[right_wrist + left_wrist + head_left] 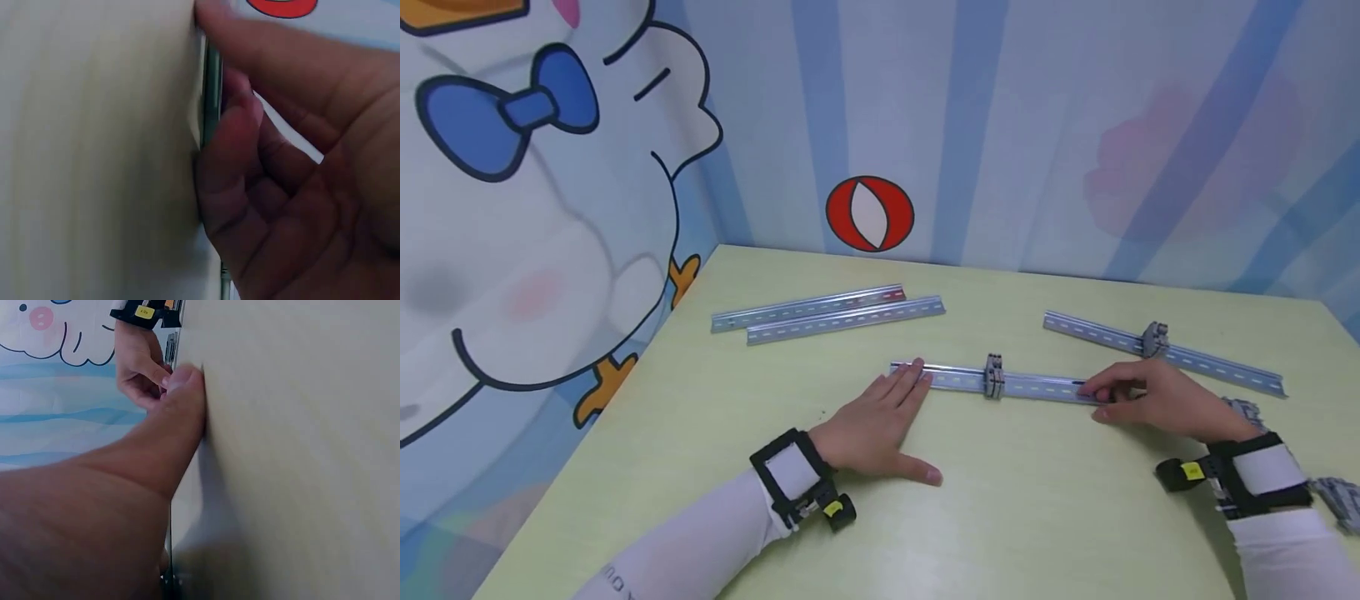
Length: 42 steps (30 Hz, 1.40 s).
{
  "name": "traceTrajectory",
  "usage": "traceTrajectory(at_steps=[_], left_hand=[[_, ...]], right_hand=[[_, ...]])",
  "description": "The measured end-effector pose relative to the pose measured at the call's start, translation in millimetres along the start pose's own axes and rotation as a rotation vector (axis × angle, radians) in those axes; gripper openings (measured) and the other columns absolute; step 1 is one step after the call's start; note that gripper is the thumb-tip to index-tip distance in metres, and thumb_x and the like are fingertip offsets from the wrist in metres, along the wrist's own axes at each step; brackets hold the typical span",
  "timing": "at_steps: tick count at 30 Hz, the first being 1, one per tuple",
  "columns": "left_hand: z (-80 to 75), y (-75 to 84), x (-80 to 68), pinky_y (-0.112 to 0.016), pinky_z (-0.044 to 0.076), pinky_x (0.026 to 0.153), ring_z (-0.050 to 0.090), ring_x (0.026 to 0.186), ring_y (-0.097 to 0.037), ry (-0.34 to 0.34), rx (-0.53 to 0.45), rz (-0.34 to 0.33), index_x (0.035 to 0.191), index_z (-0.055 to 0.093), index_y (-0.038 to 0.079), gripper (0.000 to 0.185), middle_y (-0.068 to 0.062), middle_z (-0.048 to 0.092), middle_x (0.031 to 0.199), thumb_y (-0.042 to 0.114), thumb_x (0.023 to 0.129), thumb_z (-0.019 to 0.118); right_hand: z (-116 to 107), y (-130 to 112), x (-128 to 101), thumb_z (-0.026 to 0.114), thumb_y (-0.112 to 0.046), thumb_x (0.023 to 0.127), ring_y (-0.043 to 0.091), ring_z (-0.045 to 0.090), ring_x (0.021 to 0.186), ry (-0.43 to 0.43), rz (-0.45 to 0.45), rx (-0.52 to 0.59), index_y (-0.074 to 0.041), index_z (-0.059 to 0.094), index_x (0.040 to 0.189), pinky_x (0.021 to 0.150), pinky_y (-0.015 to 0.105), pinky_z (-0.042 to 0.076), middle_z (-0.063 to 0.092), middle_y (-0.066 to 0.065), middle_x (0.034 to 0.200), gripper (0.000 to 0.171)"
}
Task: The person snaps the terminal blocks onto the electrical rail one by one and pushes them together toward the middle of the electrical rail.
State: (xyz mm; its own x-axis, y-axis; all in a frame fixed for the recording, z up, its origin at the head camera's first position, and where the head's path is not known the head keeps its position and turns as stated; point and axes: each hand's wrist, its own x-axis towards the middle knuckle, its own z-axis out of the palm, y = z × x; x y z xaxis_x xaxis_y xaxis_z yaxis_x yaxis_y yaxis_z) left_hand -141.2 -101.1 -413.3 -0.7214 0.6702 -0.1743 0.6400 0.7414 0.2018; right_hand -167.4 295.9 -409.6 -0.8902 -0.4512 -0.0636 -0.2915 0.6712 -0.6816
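Near the middle of the pale green surface [1015,500] lies a long slotted metal rail [1037,387], running left to right in front of the person, with a small grey clamp block [994,375] seated on it about midway. The left hand [880,421] lies flat with fingers straight and spread, its fingertips pressing the rail's left end down. The right hand [1157,400] has its fingers curled over the rail's right end, thumb and fingertips pinching its edge; the right wrist view shows those fingers [231,162] wrapped against the thin metal strip. Judging from this, the step in hand is steadying the rail at both ends, with the block already on it. A next move would likely call for one hand to keep the rail pinned while the other frees itself to work the block, pushing evenly so it does not tilt or jam on the rail's lips. Farther back, a second rail with a block [1157,346] lies to the right, and two bare rails [827,312] lie side by side at left.
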Motion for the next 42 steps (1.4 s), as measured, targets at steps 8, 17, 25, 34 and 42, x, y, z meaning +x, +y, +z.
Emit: traceTrajectory(at_steps=[8,17,25,34,42], left_hand=[[-3.9,-11.3,24.6,-0.039,0.004,0.121,-0.009,0.150,-0.024,-0.037,-0.011,0.018,0.156,-0.005,0.009,0.135,-0.009,-0.011,0.164,0.088,0.065,0.057],[-16.2,-20.7,74.3,-0.041,0.000,0.121,-0.013,0.150,-0.021,-0.112,0.012,-0.007,0.156,-0.008,0.012,0.123,-0.006,-0.015,0.163,0.085,0.075,0.047],[-25.1,-20.7,103.9,-0.041,0.000,0.121,-0.013,0.150,-0.018,-0.109,-0.022,-0.006,0.157,-0.007,0.014,0.121,-0.003,-0.014,0.164,0.085,0.075,0.048],[-29.6,-25.3,122.5,-0.043,-0.003,0.121,-0.013,0.150,-0.018,-0.063,-0.050,0.017,0.157,-0.006,0.015,0.116,-0.002,-0.012,0.164,0.081,0.079,0.049],[-20.8,-51.0,115.6,-0.038,0.000,0.121,-0.014,0.149,-0.018,0.023,-0.251,0.058,0.157,-0.003,0.013,0.103,-0.002,-0.013,0.164,0.066,0.089,0.053]], right_hand=[[-8,19,2,0.072,-0.032,0.088,0.009,0.061,0.082,0.083,0.104,0.086,-0.017,0.074,0.111,0.062,0.026,0.051,0.070,0.005,0.113,0.028],[-1,34,-1,0.072,-0.044,0.086,0.014,0.050,0.055,0.279,0.296,0.182,-0.013,0.069,0.123,0.049,0.031,0.043,0.067,0.000,0.104,0.048],[8,32,-2,0.070,-0.037,0.090,0.017,0.047,0.043,0.511,0.359,0.172,-0.008,0.066,0.124,0.041,0.034,0.040,0.068,-0.015,0.085,0.045],[7,30,-1,0.066,-0.042,0.091,0.015,0.057,0.047,0.579,0.387,0.165,-0.008,0.063,0.129,0.044,0.028,0.045,0.063,-0.012,0.100,0.051],[14,21,0,0.064,-0.029,0.095,0.011,0.059,0.053,0.750,0.456,0.330,-0.004,0.061,0.129,0.048,0.022,0.049,0.059,-0.014,0.101,0.043]])
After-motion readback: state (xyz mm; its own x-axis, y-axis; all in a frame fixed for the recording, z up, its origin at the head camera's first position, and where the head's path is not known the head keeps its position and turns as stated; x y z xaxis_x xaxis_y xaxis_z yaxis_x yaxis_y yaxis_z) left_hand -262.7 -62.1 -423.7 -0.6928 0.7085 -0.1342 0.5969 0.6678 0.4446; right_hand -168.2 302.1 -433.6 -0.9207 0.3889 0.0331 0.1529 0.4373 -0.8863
